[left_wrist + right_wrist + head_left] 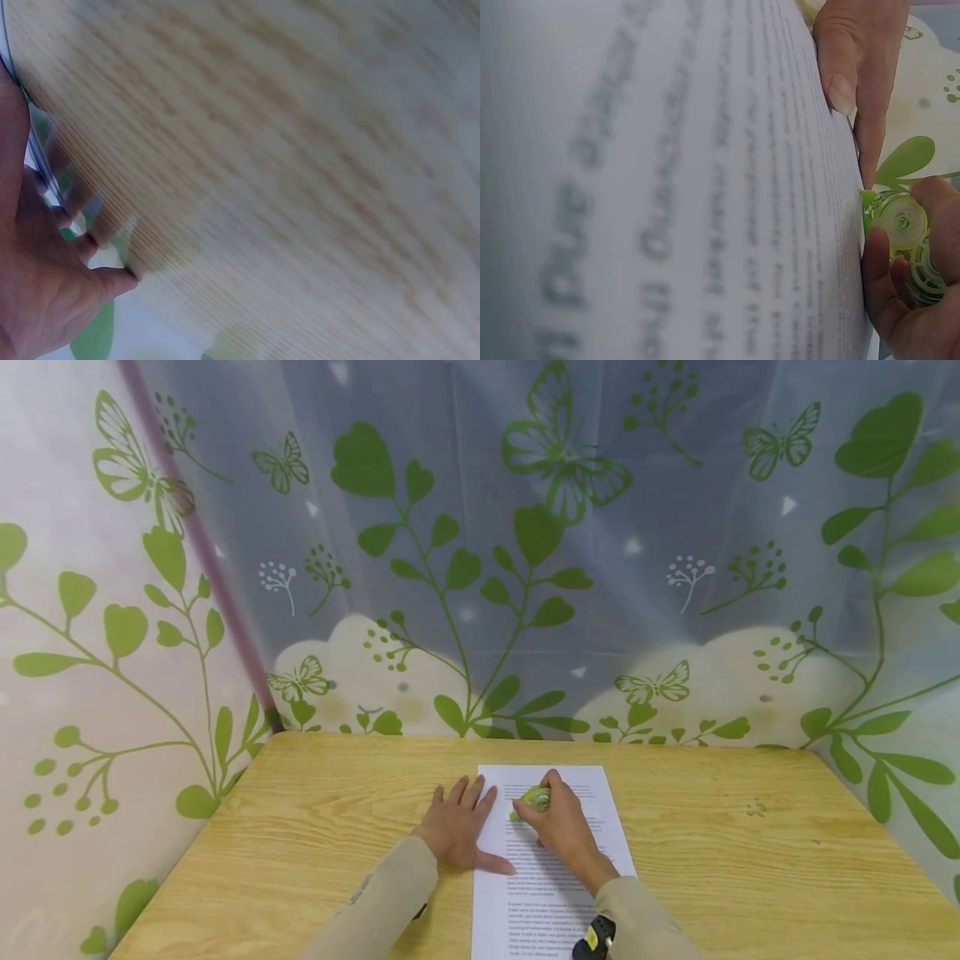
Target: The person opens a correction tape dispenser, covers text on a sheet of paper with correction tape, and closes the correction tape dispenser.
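A sheet of printed paper lies on the wooden table. My right hand pinches a green, see-through correction tape against the upper part of the sheet. In the right wrist view the round gears of the correction tape show between the fingers and thumb. A white band crosses the text near its tip. My left hand rests with spread fingers at the sheet's left edge, thumb on the paper and fingers mostly on the wood. The left wrist view shows that hand at the lower left.
The wooden table extends to both sides of the sheet. A curtain with green leaves and butterflies hangs behind it and at the sides. A black watch-like band sits by the right sleeve. Small dark marks spot the wood on the right.
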Demonstrator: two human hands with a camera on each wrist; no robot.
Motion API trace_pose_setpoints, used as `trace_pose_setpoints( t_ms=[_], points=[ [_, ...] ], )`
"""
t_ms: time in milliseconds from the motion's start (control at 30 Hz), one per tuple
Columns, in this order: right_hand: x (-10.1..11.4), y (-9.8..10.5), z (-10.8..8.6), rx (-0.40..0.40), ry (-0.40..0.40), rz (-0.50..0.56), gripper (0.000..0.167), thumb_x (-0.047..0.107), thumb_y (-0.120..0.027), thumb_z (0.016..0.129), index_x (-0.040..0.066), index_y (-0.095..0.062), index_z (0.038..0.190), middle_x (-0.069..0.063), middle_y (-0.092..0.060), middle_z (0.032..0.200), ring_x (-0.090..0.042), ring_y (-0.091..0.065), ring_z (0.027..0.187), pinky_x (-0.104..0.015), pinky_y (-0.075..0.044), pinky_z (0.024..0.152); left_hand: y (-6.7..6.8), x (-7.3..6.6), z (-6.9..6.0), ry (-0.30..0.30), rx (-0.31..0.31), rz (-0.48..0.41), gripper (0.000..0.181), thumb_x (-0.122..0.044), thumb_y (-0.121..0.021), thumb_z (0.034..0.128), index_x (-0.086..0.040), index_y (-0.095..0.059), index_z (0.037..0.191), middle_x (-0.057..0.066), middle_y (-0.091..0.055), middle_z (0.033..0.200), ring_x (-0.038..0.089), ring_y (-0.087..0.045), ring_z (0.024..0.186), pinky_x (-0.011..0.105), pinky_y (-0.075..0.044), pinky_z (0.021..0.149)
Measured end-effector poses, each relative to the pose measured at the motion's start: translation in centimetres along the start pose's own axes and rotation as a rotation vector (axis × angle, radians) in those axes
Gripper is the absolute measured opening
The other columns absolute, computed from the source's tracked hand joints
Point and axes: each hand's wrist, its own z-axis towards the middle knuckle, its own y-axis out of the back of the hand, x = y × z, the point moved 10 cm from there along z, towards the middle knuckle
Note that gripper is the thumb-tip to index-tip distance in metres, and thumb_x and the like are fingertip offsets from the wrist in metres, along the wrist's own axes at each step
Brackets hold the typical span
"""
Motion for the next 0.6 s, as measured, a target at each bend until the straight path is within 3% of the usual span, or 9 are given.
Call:
trace_pose_setpoints(
  t_ms=[600],
  points=[
    [-0.51, 0.42, -0.2, 0.006, -0.017, 0.017, 0.036, 0.021, -0.075, 0.084, 0.007, -0.043, 0.094, -0.009, -0.054, 0.083, -0.014, -0.052, 0.049, -0.027, -0.046, 0.039, -0.12, 0.02, 0.06, 0.006, 0.003, -0.018, 0.118, -0.091, -0.041, 0.0657, -0.014, -0.021, 0.153, 0.012, -0.017, 0.157, 0.036, -0.018, 0.141, 0.061, -0.022, 0.105]
  ],
)
